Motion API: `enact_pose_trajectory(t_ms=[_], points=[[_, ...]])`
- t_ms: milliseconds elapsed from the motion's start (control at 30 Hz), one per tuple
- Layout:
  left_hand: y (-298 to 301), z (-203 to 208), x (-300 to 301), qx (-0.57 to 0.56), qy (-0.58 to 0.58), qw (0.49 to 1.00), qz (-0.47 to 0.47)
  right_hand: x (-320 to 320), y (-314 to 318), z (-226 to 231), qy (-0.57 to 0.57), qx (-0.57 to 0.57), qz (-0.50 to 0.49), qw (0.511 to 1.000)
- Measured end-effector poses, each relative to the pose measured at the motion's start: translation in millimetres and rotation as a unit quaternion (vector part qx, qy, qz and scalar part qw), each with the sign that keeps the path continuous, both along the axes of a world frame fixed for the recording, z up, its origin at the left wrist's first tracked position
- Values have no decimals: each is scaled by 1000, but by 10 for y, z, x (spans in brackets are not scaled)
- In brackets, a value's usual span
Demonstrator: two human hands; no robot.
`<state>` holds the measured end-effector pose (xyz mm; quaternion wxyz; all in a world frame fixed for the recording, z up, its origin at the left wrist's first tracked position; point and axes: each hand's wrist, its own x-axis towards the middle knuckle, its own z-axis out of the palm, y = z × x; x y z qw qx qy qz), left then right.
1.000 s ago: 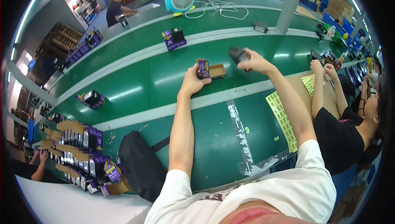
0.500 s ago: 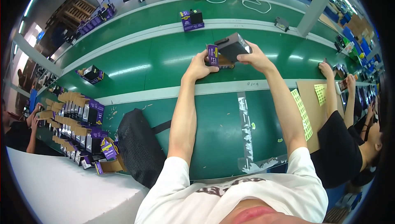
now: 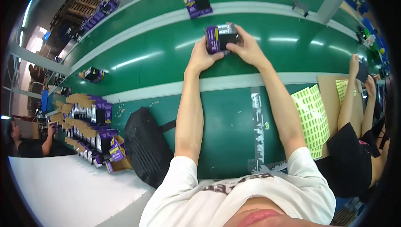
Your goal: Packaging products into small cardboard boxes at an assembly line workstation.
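Over the green conveyor belt (image 3: 158,60) I hold a small purple carton (image 3: 213,41) in my left hand (image 3: 201,56), fingers wrapped round its left side. Against its right side sits a black block-shaped device (image 3: 228,40) with a shiny top. My right hand (image 3: 249,48) grips this device from the right, thumb in front. Part of the device seems to be inside the carton; how deep it goes I cannot tell. Farther off, another purple carton with a black device (image 3: 198,6) stands on the pale rail. A similar boxed device (image 3: 94,74) rests on the belt at left.
Several rows of purple cartons with raised brown flaps (image 3: 90,118) stand at left, beside a black mesh bag (image 3: 146,147). Yellow-green sticker sheets (image 3: 311,116) lie at right, near a co-worker's hands (image 3: 354,66). A small grey part (image 3: 300,8) sits on the far rail.
My right hand has brought the black device down and left against the purple carton, partly into it. The view has tilted, so the fan is out of sight. The co-worker at right now holds a dark object.
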<state>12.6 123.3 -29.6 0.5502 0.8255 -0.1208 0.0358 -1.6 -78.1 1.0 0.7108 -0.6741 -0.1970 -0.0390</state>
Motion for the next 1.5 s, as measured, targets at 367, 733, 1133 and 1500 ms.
enact_pose_trajectory(t_ms=[367, 733, 1133, 1500], points=[[45, 149, 9, -164, -27, 986, 13, 16, 144, -92, -195, -201, -162, 946], [-47, 375, 10, -318, -79, 931, 161, -47, 242, -46, -145, -259, -90, 951], [-248, 330, 1, -267, -77, 959, 53, -13, 215, 35, -245, -224, -174, 927], [-51, 306, 52, -331, -98, 935, 77, -30, 251, -32, -205, -288, -97, 930]])
